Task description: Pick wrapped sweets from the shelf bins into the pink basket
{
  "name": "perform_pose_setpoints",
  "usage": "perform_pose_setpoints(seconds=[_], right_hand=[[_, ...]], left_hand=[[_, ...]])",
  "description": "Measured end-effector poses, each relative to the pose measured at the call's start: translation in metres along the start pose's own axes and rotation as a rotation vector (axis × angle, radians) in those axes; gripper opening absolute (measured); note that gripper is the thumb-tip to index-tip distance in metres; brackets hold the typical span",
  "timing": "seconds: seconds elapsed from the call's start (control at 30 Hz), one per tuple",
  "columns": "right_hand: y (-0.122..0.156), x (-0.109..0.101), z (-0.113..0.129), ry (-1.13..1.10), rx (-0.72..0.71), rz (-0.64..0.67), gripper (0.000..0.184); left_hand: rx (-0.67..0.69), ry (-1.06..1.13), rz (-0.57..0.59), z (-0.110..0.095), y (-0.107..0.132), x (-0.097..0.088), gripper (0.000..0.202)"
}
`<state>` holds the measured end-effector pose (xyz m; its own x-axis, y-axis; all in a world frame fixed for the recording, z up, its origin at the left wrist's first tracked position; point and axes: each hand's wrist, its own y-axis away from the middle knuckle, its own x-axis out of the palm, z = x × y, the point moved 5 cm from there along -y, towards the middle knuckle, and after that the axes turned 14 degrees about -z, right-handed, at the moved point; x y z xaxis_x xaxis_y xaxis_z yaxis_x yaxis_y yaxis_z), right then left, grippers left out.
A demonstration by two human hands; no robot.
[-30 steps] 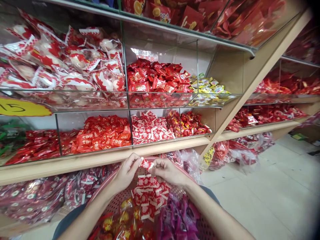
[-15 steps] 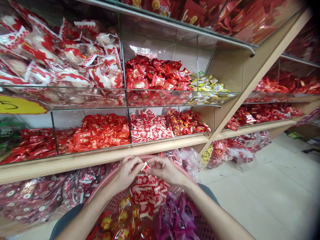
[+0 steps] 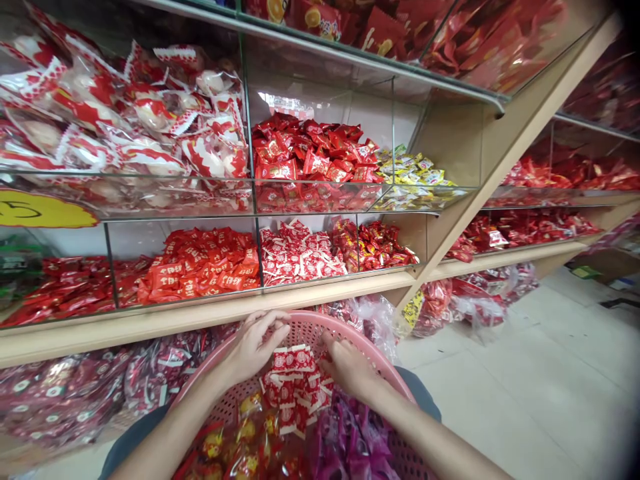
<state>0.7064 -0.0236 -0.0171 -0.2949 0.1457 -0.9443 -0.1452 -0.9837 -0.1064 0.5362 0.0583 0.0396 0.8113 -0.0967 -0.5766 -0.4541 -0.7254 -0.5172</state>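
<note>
A pink perforated basket (image 3: pixel 345 327) sits between my knees. Inside it are small red-and-white wrapped candies (image 3: pixel 295 383), purple wrapped candies (image 3: pixel 350 437) and clear packets with yellow and red contents (image 3: pixel 245 440). My left hand (image 3: pixel 257 343) hovers over the basket's far left side, fingers loosely bent, thumb apart, with nothing visible in it. Over the right side, my right hand (image 3: pixel 347 367) has its fingers curled in at the edge of the red-and-white candies. Its fingertips are partly hidden, and I cannot make out what they hold.
A shelf (image 3: pixel 220 317) with glass dividers stands just beyond the basket, holding red-and-white candies (image 3: pixel 303 253), orange-red packets (image 3: pixel 200 263) and yellow packets (image 3: pixel 417 168). Plastic bags of candy (image 3: pixel 65 393) lie below it. Tiled floor (image 3: pixel 500 387) stretches to the right.
My hands were together, pinching a red-and-white candy packet above the basket. They have now separated; my right hand has moved down and right, while my left hand stayed nearly in place.
</note>
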Motion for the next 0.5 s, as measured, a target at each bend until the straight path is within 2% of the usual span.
perform_pose_setpoints(seconds=[0.2,0.37,0.5], right_hand=[[0.003,0.01,0.015,0.147,-0.121,-0.003,0.035],[-0.003,0.013,0.026,0.295,-0.138,0.025,0.046],[-0.005,0.012,0.03,0.344,-0.163,0.016,0.044]], left_hand=[[-0.009,-0.01,0.021,0.003,0.002,0.001,0.024],[0.008,-0.002,0.016,0.005,0.002,0.001,0.023],[0.017,0.001,0.03,0.004,0.002,0.001,0.022]])
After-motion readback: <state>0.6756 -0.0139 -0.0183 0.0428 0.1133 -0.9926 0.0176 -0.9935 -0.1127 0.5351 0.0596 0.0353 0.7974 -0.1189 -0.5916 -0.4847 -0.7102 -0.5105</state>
